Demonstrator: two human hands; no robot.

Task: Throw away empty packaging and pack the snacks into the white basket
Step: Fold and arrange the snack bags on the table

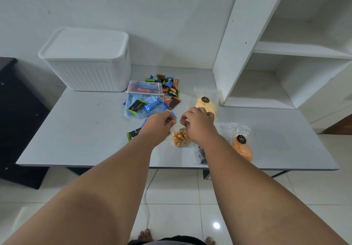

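Supporting table [80,130]: white, carrying every item.
Shelf [297,50]: white unit, standing on the table's far right.
Basket [89,73]: far left on the table, against the wall, lid [83,44] on; its long axis runs left to right.
Tub [144,107]: clear and open, just right of the basket, with small wrapped snacks in it and around it.
Orange bag [242,147]: near right, beside the right forearm.
Yellow bag [206,102]: just beyond the right hand.
Cube bag [181,139]: directly near-side of both hands, between the wrists, long axis near to far, neck pointing up at the fingers.
Left hand [159,123]: fingers curled, seemingly pinching a blue scrap [173,114].
Right hand [197,123]: close beside the left, fingers curled over the cube bag's neck; whether they grip its film I cannot tell.
Key relation: the basket lies far and left of the hands, so the left hand is nearer, and the lid probably has to come off before any packing.
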